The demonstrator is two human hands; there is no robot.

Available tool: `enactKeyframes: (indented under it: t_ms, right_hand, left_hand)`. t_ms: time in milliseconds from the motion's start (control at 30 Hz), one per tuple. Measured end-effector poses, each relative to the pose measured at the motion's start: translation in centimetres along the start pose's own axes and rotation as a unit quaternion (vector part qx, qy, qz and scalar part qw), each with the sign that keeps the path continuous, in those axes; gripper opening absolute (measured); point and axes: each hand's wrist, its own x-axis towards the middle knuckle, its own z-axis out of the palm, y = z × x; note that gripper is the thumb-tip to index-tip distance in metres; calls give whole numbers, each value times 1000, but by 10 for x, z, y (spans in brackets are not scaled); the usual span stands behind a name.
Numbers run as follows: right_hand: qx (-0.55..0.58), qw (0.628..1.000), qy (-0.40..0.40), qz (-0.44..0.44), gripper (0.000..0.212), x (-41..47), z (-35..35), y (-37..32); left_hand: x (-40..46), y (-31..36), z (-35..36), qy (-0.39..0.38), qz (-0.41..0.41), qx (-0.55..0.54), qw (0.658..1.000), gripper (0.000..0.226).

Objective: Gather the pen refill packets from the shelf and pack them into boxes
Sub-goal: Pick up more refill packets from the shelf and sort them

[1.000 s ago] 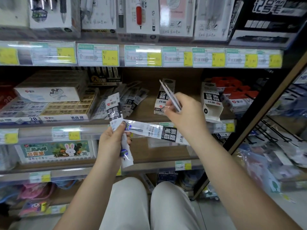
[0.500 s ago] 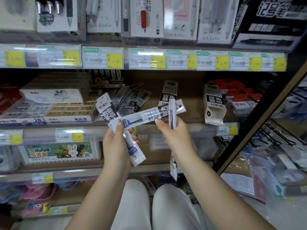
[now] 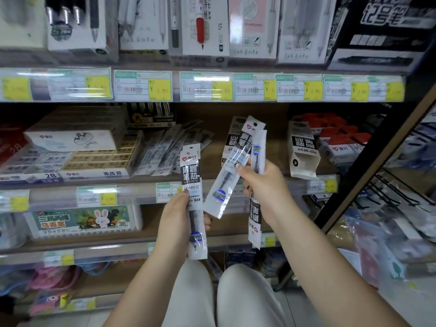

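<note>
Centrally in the frame, the left hand (image 3: 175,223) grips one upright refill packet (image 3: 192,185), while the right hand (image 3: 265,187) pinches two more packets (image 3: 256,152), one tilted and one vertical. Behind them, further loose packets (image 3: 169,149) lie on the shelf (image 3: 141,182), too blurred to count.

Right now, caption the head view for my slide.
Left hand holds one refill packet; right hand holds two before the shelf.
</note>
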Motion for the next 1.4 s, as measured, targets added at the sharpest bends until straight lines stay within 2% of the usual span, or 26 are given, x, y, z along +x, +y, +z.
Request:
enactKeyframes:
  t_ms: [33,133,233,267,567,833,1100,1400]
  right_hand:
    - [-9,999,-31,8,2,-1,-1,0]
    - [-60,991,-117,31,17,-5,2,2]
    - [-125,980,-154,8,10,-11,9,3]
    - [-135,979,-155,-5,6,-12,11,4]
    - [-149,980,-125,-45,17,-15,23,11]
    - [-91,988,-127,6,13,-21,30,17]
    - [-21,991,-118,56,15,-26,33,12]
    - [9,993,-106,41,16,-25,32,11]
  left_hand:
    - [0,-1,-1,11,25,28,999,30]
    - [-1,-3,-2,22,68,67,995,30]
    - [-5,-1,2,6,78,83,993,24]
    - [-5,-1,2,4,83,87,993,23]
    - [-3,-3,0,31,121,87,988,20]
    - [-3,-10,2,19,169,109,979,21]
    - [0,-13,1,23,172,102,979,21]
    - [0,-9,-2,-3,181,106,978,22]
